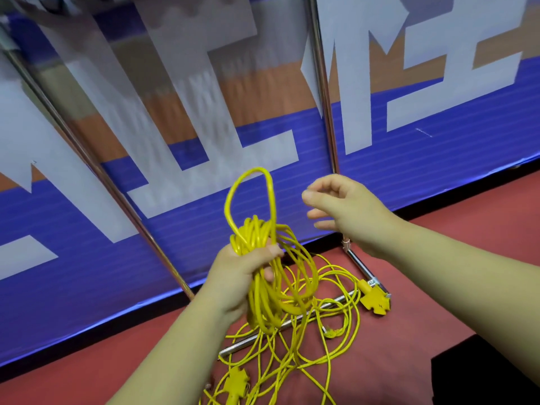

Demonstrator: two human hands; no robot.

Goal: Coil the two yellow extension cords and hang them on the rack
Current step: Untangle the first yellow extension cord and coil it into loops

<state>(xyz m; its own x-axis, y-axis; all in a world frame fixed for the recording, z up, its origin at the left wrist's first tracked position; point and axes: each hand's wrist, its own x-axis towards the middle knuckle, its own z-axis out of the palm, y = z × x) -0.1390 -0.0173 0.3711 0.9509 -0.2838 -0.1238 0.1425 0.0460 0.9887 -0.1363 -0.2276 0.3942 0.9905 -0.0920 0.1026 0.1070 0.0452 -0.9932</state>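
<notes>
A bundle of yellow cord point(260, 258) sits bunched in the left hand point(244, 268), fingers clamped around the gathered loops, one long loop sticking up above the fist and the rest hanging down toward a loose tangle of yellow cord point(304, 346) spread on the red floor point(423, 302). Two yellow socket ends lie down there, one point(375, 301) at the right by the rack's metal foot bar point(292, 320), one point(236, 381) at the bottom edge. The right hand point(347, 213) floats just right of the raised loop, fingers apart and holding nothing, with the rack's shiny uprights point(324, 92) and a blue-and-white banner point(438, 159) behind.
</notes>
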